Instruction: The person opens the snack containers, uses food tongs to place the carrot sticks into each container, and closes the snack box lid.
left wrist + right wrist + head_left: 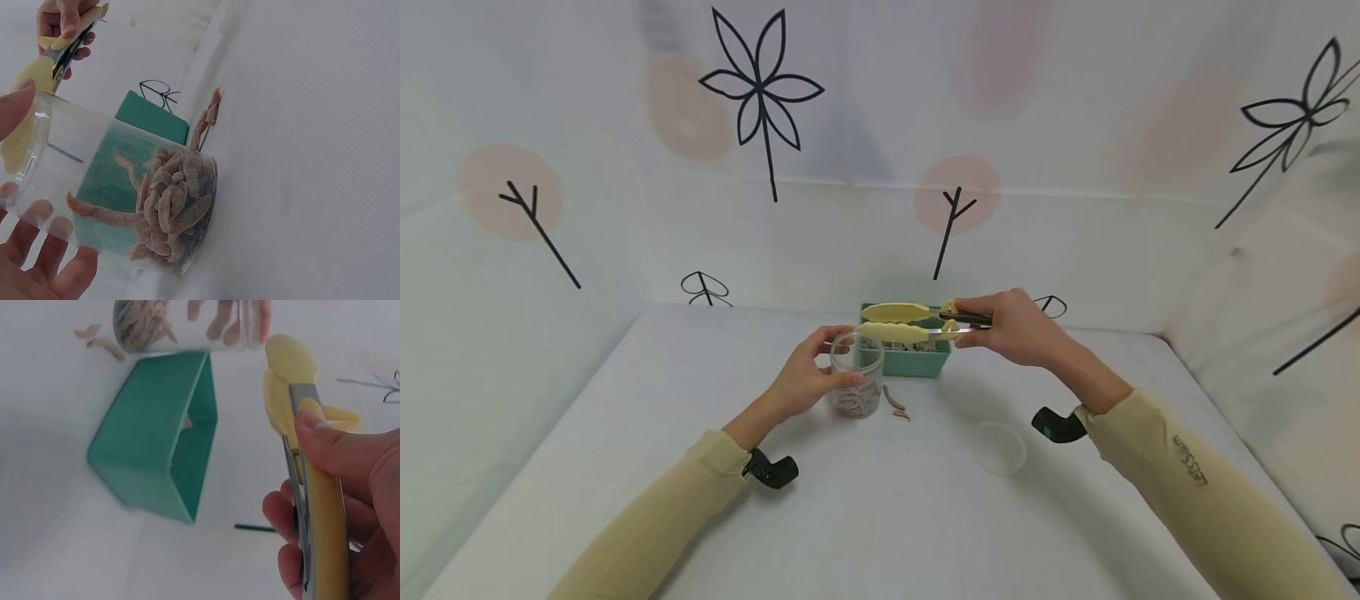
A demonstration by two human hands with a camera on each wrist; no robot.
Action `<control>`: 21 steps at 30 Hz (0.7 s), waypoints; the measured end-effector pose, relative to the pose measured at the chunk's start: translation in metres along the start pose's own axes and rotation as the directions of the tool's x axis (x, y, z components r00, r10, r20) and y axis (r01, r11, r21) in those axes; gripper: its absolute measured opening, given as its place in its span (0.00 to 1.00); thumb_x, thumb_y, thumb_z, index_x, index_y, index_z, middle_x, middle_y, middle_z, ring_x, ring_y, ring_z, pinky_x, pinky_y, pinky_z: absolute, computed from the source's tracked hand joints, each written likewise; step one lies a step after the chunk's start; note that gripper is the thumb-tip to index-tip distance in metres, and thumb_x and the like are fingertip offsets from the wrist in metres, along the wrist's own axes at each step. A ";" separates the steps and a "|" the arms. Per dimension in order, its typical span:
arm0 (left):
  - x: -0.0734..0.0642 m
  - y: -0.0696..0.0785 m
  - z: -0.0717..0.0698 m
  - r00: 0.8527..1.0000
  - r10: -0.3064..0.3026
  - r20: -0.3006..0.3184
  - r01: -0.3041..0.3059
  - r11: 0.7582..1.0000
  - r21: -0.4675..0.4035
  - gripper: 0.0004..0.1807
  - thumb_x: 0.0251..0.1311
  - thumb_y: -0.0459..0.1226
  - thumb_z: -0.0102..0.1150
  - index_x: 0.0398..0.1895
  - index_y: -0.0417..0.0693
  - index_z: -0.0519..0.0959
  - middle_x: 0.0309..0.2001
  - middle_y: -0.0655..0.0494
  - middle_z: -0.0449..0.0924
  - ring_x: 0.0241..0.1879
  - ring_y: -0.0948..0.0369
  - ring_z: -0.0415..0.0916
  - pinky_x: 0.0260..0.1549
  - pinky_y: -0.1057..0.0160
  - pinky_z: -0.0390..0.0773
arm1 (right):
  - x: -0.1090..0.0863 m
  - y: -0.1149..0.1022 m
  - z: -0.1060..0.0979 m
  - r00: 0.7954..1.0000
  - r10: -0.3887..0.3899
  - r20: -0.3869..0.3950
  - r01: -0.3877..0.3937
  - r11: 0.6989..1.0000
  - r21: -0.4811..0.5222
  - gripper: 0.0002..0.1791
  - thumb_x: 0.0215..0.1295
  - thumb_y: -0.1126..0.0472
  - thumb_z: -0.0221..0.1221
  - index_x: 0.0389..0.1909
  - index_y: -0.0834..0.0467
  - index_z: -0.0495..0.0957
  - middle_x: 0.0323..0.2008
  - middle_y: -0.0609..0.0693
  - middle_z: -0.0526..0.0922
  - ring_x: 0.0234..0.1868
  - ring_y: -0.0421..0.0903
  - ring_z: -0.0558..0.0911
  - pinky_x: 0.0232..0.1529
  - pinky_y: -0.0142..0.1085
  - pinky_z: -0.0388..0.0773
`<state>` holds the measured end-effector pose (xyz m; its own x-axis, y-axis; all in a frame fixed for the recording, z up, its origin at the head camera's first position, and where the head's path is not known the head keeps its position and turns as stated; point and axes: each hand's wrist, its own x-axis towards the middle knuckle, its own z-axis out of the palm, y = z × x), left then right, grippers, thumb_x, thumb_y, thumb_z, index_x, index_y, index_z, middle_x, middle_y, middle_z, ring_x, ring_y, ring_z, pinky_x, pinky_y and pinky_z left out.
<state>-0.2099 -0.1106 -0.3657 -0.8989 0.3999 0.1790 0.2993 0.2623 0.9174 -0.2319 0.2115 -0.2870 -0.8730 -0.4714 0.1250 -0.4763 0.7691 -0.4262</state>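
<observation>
My left hand (796, 379) grips a clear jar (863, 357) standing on the table, thumb and fingers on opposite sides of its upper part. Brown dried strips (167, 203) pile up at the jar's bottom, a couple of them leaning up the wall. Yellow-headed tongs (895, 333) with metal arms are held in my right hand (1018, 329), their heads level beside and over the jar's mouth. Nothing shows between the heads. Just behind the jar stands a green rectangular box (134, 425), with pieces of something inside it.
Loose brown strips (892, 402) lie on the white table right of the jar. A clear round lid (998, 448) lies flat further right, under my right forearm's side. A white curtain (850, 242) with plant drawings hangs behind the table.
</observation>
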 end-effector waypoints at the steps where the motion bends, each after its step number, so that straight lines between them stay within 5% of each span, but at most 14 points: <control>1: 0.000 0.000 0.000 1.000 0.000 0.001 0.000 1.000 0.001 0.39 0.58 0.33 0.71 0.71 0.39 0.63 0.65 0.36 0.67 0.64 0.38 0.64 0.57 0.42 0.73 | 0.001 0.004 0.000 1.000 0.017 -0.006 -0.017 1.000 -0.001 0.35 0.59 0.59 0.71 0.67 0.63 0.72 0.55 0.59 0.82 0.45 0.49 0.83 0.43 0.43 0.81; 6: 0.008 -0.018 0.000 1.000 -0.008 -0.001 0.008 1.000 0.002 0.41 0.57 0.32 0.72 0.73 0.39 0.62 0.65 0.35 0.66 0.64 0.38 0.65 0.57 0.41 0.73 | 0.005 0.016 0.002 0.995 0.104 -0.002 -0.104 0.994 -0.043 0.36 0.61 0.58 0.70 0.69 0.63 0.70 0.57 0.61 0.81 0.47 0.51 0.82 0.45 0.45 0.81; 11: 0.013 -0.032 0.001 1.000 0.001 -0.010 -0.001 1.000 0.002 0.42 0.57 0.33 0.72 0.74 0.43 0.61 0.66 0.38 0.66 0.64 0.41 0.65 0.56 0.41 0.74 | 0.014 0.022 0.004 0.985 0.167 0.042 -0.156 0.970 -0.188 0.37 0.61 0.54 0.70 0.69 0.62 0.71 0.54 0.60 0.82 0.41 0.51 0.79 0.38 0.42 0.78; 21: 0.011 -0.033 0.002 1.000 0.017 -0.021 -0.017 1.000 0.008 0.42 0.55 0.39 0.74 0.72 0.46 0.64 0.64 0.46 0.70 0.63 0.43 0.66 0.56 0.43 0.75 | 0.035 0.002 -0.012 0.944 0.253 0.212 -0.129 0.873 -0.471 0.36 0.57 0.52 0.73 0.65 0.60 0.75 0.49 0.57 0.83 0.43 0.52 0.78 0.36 0.44 0.79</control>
<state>-0.2291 -0.1133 -0.3942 -0.9002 0.3859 0.2019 0.3171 0.2629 0.9112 -0.2640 0.2014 -0.2727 -0.9226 -0.3414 -0.1797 -0.3526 0.9352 0.0337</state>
